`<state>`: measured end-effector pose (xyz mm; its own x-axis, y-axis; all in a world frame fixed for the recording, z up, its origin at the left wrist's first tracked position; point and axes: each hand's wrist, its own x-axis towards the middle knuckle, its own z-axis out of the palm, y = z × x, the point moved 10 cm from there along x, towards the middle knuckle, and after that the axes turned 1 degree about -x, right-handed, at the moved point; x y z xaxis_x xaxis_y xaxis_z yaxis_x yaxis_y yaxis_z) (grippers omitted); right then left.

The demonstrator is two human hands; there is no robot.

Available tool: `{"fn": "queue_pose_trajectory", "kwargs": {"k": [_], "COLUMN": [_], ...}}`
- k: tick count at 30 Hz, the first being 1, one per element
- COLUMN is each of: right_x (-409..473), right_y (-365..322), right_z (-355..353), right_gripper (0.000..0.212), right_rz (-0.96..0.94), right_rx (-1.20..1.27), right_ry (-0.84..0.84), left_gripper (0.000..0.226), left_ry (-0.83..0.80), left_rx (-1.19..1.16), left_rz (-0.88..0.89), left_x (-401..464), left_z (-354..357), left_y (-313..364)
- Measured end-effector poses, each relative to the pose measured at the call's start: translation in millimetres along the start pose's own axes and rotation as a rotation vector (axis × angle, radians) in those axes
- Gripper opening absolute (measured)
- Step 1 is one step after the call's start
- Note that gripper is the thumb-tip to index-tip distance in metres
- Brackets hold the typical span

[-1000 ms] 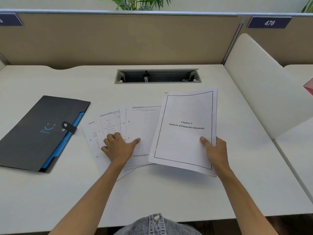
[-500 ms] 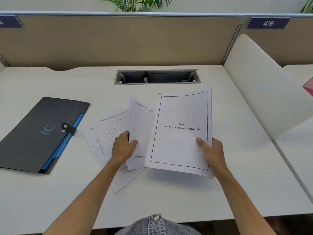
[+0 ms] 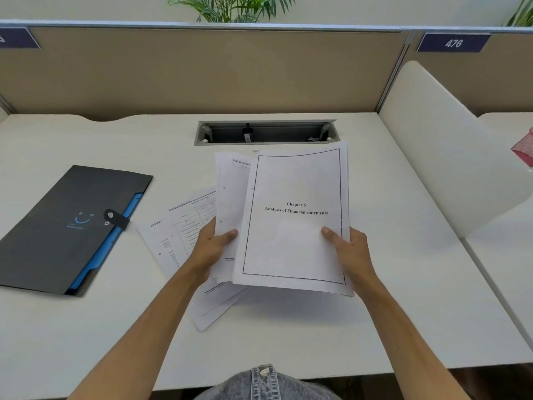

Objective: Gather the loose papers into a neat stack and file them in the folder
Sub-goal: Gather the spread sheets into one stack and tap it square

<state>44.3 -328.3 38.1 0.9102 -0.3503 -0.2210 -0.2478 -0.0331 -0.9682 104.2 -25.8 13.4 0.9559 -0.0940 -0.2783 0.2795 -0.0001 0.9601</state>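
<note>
My right hand (image 3: 350, 252) grips the lower right corner of the cover sheet (image 3: 294, 180), titled "Chapter 5 Analysis of Financial statements", held tilted above the desk. My left hand (image 3: 212, 249) holds two or three more white sheets (image 3: 230, 197) raised just behind the cover sheet's left edge, thumb on top. Other printed sheets (image 3: 184, 223) with tables lie flat on the desk under my left hand, fanned toward the lower left. The black folder (image 3: 63, 226), closed with a snap strap and showing a blue inner edge, lies on the left part of the desk.
A white desk (image 3: 317, 327) with a grey cable slot (image 3: 266, 132) at the back, close behind the papers. A beige partition stands behind it and a white divider panel (image 3: 450, 145) rises on the right. A pink object (image 3: 525, 148) shows at the far right edge.
My left hand has lifted sheets off the desk and brought them up against the cover sheet. My right hand has swung the cover sheet more upright and slightly left.
</note>
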Motion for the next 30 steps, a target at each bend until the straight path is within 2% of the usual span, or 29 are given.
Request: {"fn": "queue_pose_trajectory", "kwargs": {"k": [7,10,15,18,22,23,26,28,30], "right_x": [1,2,-4,-7,-11,-12,-16,-19,-22], "right_y": [-14,-21,-37,-43,-54,-57,-64,-68,-73], "right_z": [7,9,22,22,18,18,19,19,20], "right_gripper": [0.013,0.026,0.016,0.029,0.061,0.058,0.020,0.015,0.017], "right_rz": [-0.037,-0.058,-0.125,-0.169,-0.265,-0.280,-0.294,-0.312,-0.325], "right_rx": [0.005,0.040,0.121,0.072,0.029,0.038,0.078,0.090,0.103], "right_ry": [0.012,0.014,-0.139,-0.136,-0.100,-0.106,-0.115,-0.112,-0.120], "left_gripper": [0.035,0.033,0.033,0.034,0.034,0.031,0.034,0.047,0.047], "left_ry": [-0.183,-0.202,-0.229,-0.245,-0.227,-0.210,-0.226,-0.293,-0.286], "left_rx": [-0.121,-0.131,-0.131,-0.107,-0.122,-0.136,-0.188,-0.248,-0.258], "left_rz": [0.010,0.008,0.005,0.007,0.012,0.004,-0.030,-0.021,0.014], "left_x": [-13,-17,-22,-24,-25,-26,-27,-27,-28], "left_z": [18,21,25,27,26,25,28,34,36], "left_y": [19,21,25,29,36,38,45,51,57]}}
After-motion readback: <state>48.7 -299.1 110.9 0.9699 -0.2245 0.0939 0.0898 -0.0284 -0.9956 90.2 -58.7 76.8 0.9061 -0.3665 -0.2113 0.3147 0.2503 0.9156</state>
